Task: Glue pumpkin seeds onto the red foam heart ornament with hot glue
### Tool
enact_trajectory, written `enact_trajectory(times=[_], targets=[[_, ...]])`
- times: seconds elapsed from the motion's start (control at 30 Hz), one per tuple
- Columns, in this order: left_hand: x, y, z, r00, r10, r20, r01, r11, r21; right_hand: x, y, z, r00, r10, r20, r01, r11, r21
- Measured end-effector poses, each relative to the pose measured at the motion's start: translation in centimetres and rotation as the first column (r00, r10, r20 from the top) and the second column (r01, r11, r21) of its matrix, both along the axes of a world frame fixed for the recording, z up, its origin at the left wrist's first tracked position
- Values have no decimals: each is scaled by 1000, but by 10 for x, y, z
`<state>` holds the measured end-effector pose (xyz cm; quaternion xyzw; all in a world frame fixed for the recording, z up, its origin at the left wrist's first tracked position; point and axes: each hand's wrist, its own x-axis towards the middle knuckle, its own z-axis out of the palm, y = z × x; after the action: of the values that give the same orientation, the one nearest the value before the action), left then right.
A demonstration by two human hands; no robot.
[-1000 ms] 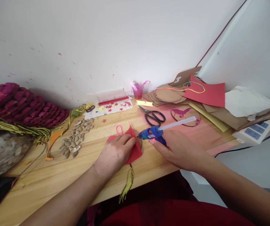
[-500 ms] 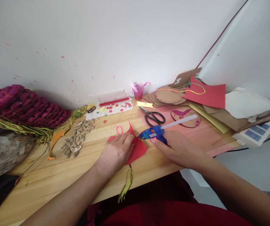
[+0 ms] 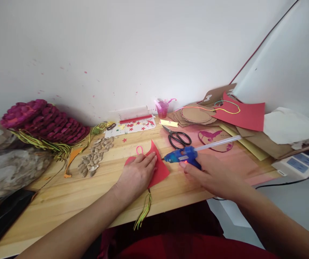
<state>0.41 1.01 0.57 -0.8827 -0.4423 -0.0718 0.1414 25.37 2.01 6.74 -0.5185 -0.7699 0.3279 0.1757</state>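
Note:
My left hand (image 3: pixel 138 170) lies with its fingers stretched flat on a piece of red paper (image 3: pixel 161 171) on the wooden table. A pink loop (image 3: pixel 139 150) sticks out above the paper, and a yellow-green tassel (image 3: pixel 143 214) hangs below it past the table's front edge. In my right hand (image 3: pixel 216 174) is a blue hot glue gun (image 3: pixel 183 157), a clear glue stick (image 3: pixel 217 142) jutting from its back and a small red light lit. Its nozzle points left, just off the paper's right edge. What lies under my left palm is hidden.
Black-handled scissors (image 3: pixel 178 137) lie behind the glue gun. Small shells (image 3: pixel 93 155) and an orange strip (image 3: pixel 72 161) are on the left, near a purple shell-like stack (image 3: pixel 46 122). Cardboard ovals (image 3: pixel 197 114), red paper sheets (image 3: pixel 247 114) and a white power strip (image 3: pixel 300 163) occupy the right.
The glue gun has drawn back slightly to the right from the red paper. My left hand has flattened out on the paper, pressing it down. The view has shifted a little.

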Motion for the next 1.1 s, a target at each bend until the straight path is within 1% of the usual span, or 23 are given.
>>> enact_trajectory(times=[0.03, 0.07, 0.1, 0.13, 0.17, 0.2, 0.27, 0.3, 0.37, 0.4, 0.47, 0.53, 0.63, 0.7, 0.83, 0.93, 1.03, 1.1], targets=[[0, 0, -1, 1000, 15, -11, -15, 1000, -13, 4, 0, -5, 991, -68, -111, 57, 994, -96], [0, 0, -2, 999, 32, -17, -33, 999, -25, 8, 0, -11, 961, -150, -231, 98, 970, -224], [0, -1, -3, 999, 51, -16, -51, 998, -35, 11, -1, -17, 906, -231, -355, 100, 931, -352], [0, -1, -4, 997, 71, -11, -71, 996, -46, 13, -3, -23, 826, -315, -468, 76, 884, -462], [0, -1, -5, 996, 89, -4, -89, 994, -61, 14, -4, -28, 733, -390, -557, 26, 835, -550], [-1, -1, -6, 995, 101, 3, -101, 992, -79, 14, -6, -33, 640, -451, -622, -36, 791, -611], [-1, 0, -6, 994, 111, 9, -109, 987, -115, 13, -8, -41, 482, -538, -692, -160, 722, -673], [-1, 1, -5, 994, 108, 8, -107, 986, -130, 12, -9, -43, 423, -564, -709, -212, 699, -683], [-2, 2, -4, 996, 86, 3, -84, 985, -150, 9, -10, -46, 334, -599, -728, -285, 672, -683], [-2, 2, -2, 998, 67, 2, -66, 985, -159, 7, -10, -47, 304, -610, -732, -309, 664, -681], [-3, 1, 1, 1000, 31, 7, -29, 981, -192, 5, -10, -47, 278, -618, -735, -344, 651, -677], [-5, -1, 4, 1000, 14, 24, -8, 968, -249, 3, -10, -48, 271, -615, -740, -362, 647, -671], [-6, -4, 7, 998, 36, 57, -15, 943, -334, 2, -10, -48, 270, -607, -748, -363, 655, -663], [-7, -5, 9, 996, 47, 75, -16, 930, -366, 2, -10, -49, 274, -604, -748, -351, 662, -663], [-8, -6, 9, 995, 24, 102, 15, 930, -367, 1, -9, -51, 259, -598, -758, -327, 684, -652], [-9, -5, 4, 994, 13, 105, 25, 938, -346, 0, -10, -51, 239, -609, -756, -324, 684, -653], [-9, -4, -1, 992, 11, 122, 33, 934, -356, 0, -10, -51, 244, -607, -756, -311, 690, -654], [-8, -6, -2, 992, 28, 123, 22, 922, -385, -1, -11, -51, 255, -593, -764, -298, 704, -645]])
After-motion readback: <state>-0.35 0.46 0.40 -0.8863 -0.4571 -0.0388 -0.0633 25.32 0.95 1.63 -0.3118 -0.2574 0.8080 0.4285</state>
